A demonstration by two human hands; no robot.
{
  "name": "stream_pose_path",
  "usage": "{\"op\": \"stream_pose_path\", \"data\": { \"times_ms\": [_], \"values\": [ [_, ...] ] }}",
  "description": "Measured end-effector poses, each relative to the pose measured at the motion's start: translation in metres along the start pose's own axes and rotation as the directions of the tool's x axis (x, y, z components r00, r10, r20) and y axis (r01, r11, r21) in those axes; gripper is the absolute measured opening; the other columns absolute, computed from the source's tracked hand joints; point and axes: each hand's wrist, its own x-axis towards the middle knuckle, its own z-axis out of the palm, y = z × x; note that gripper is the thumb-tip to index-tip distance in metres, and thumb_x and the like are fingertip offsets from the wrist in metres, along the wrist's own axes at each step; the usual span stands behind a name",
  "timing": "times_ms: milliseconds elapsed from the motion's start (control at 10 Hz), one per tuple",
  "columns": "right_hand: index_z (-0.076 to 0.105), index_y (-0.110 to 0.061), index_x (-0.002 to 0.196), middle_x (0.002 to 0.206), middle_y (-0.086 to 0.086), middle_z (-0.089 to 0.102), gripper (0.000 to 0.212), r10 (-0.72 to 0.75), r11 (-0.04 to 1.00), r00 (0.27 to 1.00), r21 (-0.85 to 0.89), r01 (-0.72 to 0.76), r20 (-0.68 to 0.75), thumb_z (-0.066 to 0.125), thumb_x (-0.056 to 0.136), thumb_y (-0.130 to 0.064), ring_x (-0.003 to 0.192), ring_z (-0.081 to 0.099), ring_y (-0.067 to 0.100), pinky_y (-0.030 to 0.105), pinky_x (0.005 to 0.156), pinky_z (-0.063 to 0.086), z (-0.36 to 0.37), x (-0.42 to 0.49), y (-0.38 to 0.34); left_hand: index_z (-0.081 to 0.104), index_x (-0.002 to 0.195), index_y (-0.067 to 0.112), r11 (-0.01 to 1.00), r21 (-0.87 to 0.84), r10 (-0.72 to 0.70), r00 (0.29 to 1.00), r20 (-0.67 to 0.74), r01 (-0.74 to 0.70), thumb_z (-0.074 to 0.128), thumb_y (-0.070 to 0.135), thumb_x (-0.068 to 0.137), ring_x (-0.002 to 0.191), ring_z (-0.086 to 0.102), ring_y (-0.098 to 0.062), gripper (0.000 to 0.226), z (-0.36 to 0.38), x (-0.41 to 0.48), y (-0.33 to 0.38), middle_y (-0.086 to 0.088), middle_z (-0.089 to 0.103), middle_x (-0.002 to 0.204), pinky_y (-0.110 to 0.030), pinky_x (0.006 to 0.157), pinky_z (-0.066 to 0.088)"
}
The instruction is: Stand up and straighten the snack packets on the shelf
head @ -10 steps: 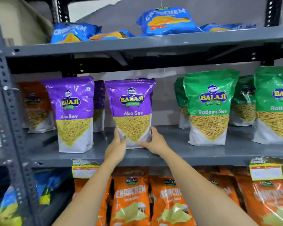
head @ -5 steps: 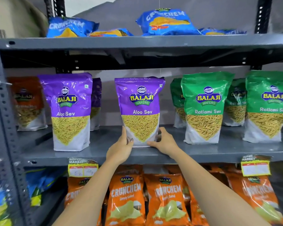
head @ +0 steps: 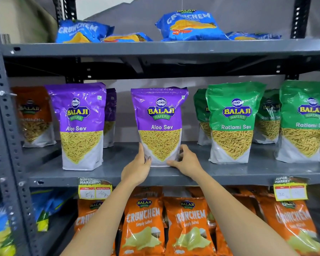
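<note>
A purple Aloo Sev packet [head: 160,124] stands upright near the front of the grey middle shelf [head: 229,172]. My left hand [head: 137,168] grips its lower left edge and my right hand [head: 187,161] grips its lower right corner. Another purple Aloo Sev packet [head: 80,126] stands upright to the left, with a third purple packet [head: 110,117] partly hidden behind it. Green Ratlami Sev packets [head: 233,122] stand upright to the right.
An orange mix packet [head: 33,115] stands far left on the same shelf. Blue Crunchem bags [head: 190,24] lie on the top shelf. Orange Crunchem bags [head: 143,226] fill the lower shelf. Price tags [head: 94,189] hang from the shelf edge. A perforated steel post [head: 6,126] runs down the left.
Both hands have slid the held purple packet to the right along the shelf and set it more upright. The view has shifted slightly.
</note>
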Motion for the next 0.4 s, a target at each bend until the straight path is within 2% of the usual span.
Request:
{"op": "stream_pose_path", "data": {
  "times_ms": [200, 400],
  "values": [
    [0.043, -0.015, 0.134, 0.129, 0.009, 0.062, 0.072, 0.014, 1.0, 1.0, -0.006, -0.014, -0.006, 0.081, 0.077, -0.035, 0.115, 0.059, 0.027, 0.03, 0.081, 0.043, 0.0015, 0.0004, 0.0011, -0.017, 0.149, 0.036, 1.0, 0.005, 0.009, 1.0, -0.009, -0.009, 0.021, 0.049, 0.099, 0.127, 0.052, -0.028, 0.064, -0.0004, -0.002, 0.0005, 0.003, 0.026, 0.159, -0.04, 0.09, 0.049],
    [0.042, -0.015, 0.134, 0.131, 0.009, 0.061, 0.074, -0.001, 1.0, 1.0, -0.028, 0.001, -0.002, 0.08, 0.076, -0.04, 0.115, 0.059, 0.027, 0.031, 0.081, 0.045, 0.0034, 0.0029, 0.0033, -0.015, 0.15, 0.034, 0.999, 0.034, 0.026, 0.999, -0.032, -0.025, 0.022, 0.048, 0.1, 0.128, 0.052, -0.028, 0.064, -0.0014, -0.0057, 0.0042, 0.002, 0.026, 0.159, -0.039, 0.09, 0.048]
  ]
}}
